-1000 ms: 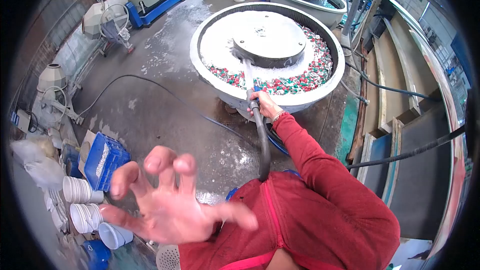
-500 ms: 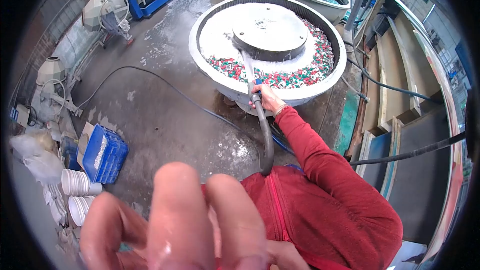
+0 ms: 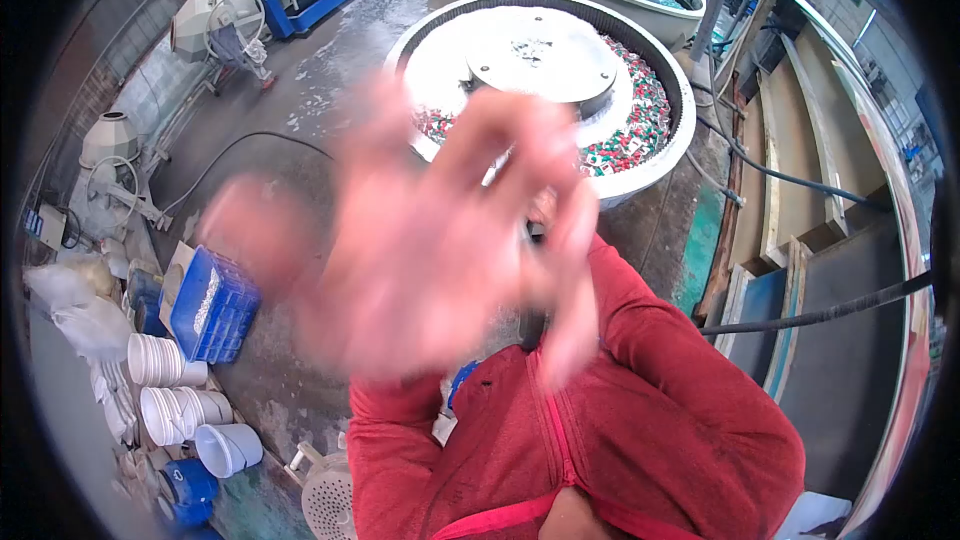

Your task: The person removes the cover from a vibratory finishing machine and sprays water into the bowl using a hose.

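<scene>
My left hand (image 3: pixel 420 260) is raised close to the camera, smeared by motion, its fingers apart and nothing seen in them. It covers most of my right hand (image 3: pixel 543 206), which shows only as a small patch behind it. Short dark parts of a hose (image 3: pixel 532 328) show below my right hand; the rest of the hose is hidden. Beyond both hands stands a large round tub (image 3: pixel 655 176) with a pale rim. Small red, green and white pieces (image 3: pixel 640 110) lie in it, with white foam around a raised round centre (image 3: pixel 545 45).
A second round tub (image 3: pixel 680 25) stands behind. At left are a blue crate (image 3: pixel 225 315), stacked white buckets (image 3: pixel 165 360), a single bucket (image 3: pixel 228 448) and a blue drum (image 3: pixel 188 488). Wooden troughs (image 3: pixel 800 130) line the right. Hoses cross the wet floor (image 3: pixel 280 170).
My left hand has moved up and forward from the bottom of the view, now covering my right hand and the tub's near edge. The view has tilted slightly, showing more buckets at lower left.
</scene>
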`<state>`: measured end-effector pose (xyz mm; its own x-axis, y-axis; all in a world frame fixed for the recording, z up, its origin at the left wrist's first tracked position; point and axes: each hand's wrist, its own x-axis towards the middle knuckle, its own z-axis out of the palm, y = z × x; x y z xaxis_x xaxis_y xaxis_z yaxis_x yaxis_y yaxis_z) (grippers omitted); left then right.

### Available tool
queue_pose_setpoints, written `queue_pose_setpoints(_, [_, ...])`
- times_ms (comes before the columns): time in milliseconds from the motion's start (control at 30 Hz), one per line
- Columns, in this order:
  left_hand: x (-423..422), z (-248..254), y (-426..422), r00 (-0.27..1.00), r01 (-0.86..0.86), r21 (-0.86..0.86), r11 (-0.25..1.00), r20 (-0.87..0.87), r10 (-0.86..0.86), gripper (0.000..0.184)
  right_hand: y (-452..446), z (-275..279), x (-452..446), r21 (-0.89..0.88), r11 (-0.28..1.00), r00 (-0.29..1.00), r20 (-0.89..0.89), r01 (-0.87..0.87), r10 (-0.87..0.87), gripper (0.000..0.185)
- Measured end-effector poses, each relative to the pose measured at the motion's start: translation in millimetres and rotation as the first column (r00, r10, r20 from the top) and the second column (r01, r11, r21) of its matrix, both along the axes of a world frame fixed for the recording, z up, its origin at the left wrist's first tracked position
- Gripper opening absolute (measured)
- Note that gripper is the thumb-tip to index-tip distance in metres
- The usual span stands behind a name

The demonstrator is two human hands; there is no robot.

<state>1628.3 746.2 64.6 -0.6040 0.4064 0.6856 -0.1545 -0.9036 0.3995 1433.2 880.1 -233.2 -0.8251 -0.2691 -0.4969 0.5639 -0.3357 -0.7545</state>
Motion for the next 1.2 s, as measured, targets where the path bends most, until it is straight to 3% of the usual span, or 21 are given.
queue_pose_setpoints(33, [-28, -7, 2, 0.953, -0.293, -0.379, 0.878, -0.192, 0.235, 0.032, 0, -2, -2, -0.013, 1.0, 1.0, 0.007, -0.017, 0.017, 0.032])
queue_pose_setpoints(67, [-57, -14, 4, 0.83, -0.55, -0.617, 0.563, -0.477, 0.289, 0.034, 1, 11, 12, -0.044, 0.999, 0.999, -0.037, 0.02, -0.022, 0.027])
queue_pose_setpoints(100, [-76, -23, 11, 0.577, -0.809, -0.587, -0.038, -0.804, 0.147, 0.034, -1, -7, -3, 0.002, 0.999, 0.999, -0.008, -0.032, 0.032, 0.023])
queue_pose_setpoints(133, [-71, -38, 13, 0.31, -0.888, -0.182, -0.423, -0.916, -0.256, 0.028, -2, 4, 1, 0.009, 1.0, 1.0, -0.005, -0.017, 0.017, 0.022])
queue_pose_setpoints(167, [-63, -48, 17, 0.139, -0.76, 0.358, -0.542, -0.726, -0.674, 0.023, -2, 14, 8, 0.016, 1.0, 1.0, -0.002, -0.001, 0.001, 0.02])
queue_pose_setpoints(233, [-59, -33, 39, 0.213, -0.88, 0.199, -0.431, -0.645, -0.734, 0.024, 2, 48, 29, 0.027, 0.999, 0.999, -0.025, 0.022, -0.021, 0.02])
queue_pose_setpoints(300, [-43, -21, 72, 0.106, -0.875, 0.36, -0.325, -0.512, -0.852, 0.022, 12, 108, 64, 0.066, 0.995, 0.994, -0.085, 0.076, -0.07, 0.021])
queue_pose_setpoints(367, [-24, 13, 104, 0.131, -0.922, 0.334, -0.197, -0.21, -0.969, 0.022, 25, 196, 111, 0.148, 0.972, 0.969, -0.193, 0.184, -0.155, 0.022])
queue_pose_setpoints(433, [-20, 24, 138, 0.108, -0.898, 0.439, -0.029, 0.155, -0.982, 0.026, 32, 288, 159, 0.274, 0.898, 0.91, -0.332, 0.344, -0.247, 0.024])
queue_pose_setpoints(500, [-15, 33, 152, 0.093, -0.894, 0.448, 0.022, 0.234, -0.968, 0.026, 36, 345, 195, 0.434, 0.76, 0.84, -0.474, 0.484, -0.264, 0.027])
queue_pose_setpoints(533, [-11, 39, 152, 0.178, -0.863, 0.502, -0.061, 0.189, -0.966, 0.027, 39, 359, 206, 0.482, 0.694, 0.806, -0.537, 0.535, -0.249, 0.028])
queue_pose_setpoints(567, [-7, 46, 149, 0.26, -0.821, 0.553, -0.143, 0.138, -0.956, 0.027, 44, 356, 210, 0.501, 0.662, 0.769, -0.613, 0.557, -0.183, 0.028])
queue_pose_setpoints(733, [6, 68, 140, 0.241, -0.761, 0.629, -0.159, 0.046, -0.969, 0.027, 45, 345, 216, 0.452, 0.526, 0.521, -0.853, 0.72, 0.019, 0.039])
queue_pose_setpoints(800, [9, 76, 135, 0.277, -0.714, 0.665, -0.217, -0.016, -0.961, 0.028, 41, 343, 211, 0.342, 0.602, 0.42, -0.908, 0.722, 0.012, 0.036])
queue_pose_setpoints(933, [14, 89, 126, 0.422, -0.565, 0.732, -0.38, -0.138, -0.896, 0.028, 23, 349, 202, 0.098, 0.805, 0.405, -0.895, 0.585, -0.186, 0.027])
queue_pose_setpoints(967, [16, 90, 126, 0.429, -0.556, 0.735, -0.388, -0.146, -0.891, 0.029, 21, 343, 197, 0.046, 0.836, 0.436, -0.868, 0.546, -0.237, 0.024])
queue_pose_setpoints(1033, [18, 90, 126, 0.435, -0.542, 0.74, -0.397, -0.157, -0.887, 0.029, 23, 303, 166, 0.061, 0.915, 0.671, -0.7, 0.398, -0.245, 0.018])
queue_pose_setpoints(1100, [21, 92, 125, 0.435, -0.525, 0.747, -0.408, -0.176, -0.883, 0.029, 21, 218, 105, 0.076, 0.978, 0.899, -0.412, 0.193, -0.145, 0.015])
queue_pose_setpoints(1200, [25, 89, 124, 0.424, -0.516, 0.749, -0.416, -0.199, -0.884, 0.03, 10, 66, 27, 0.057, 0.998, 0.996, -0.081, -0.038, 0.042, 0.016])
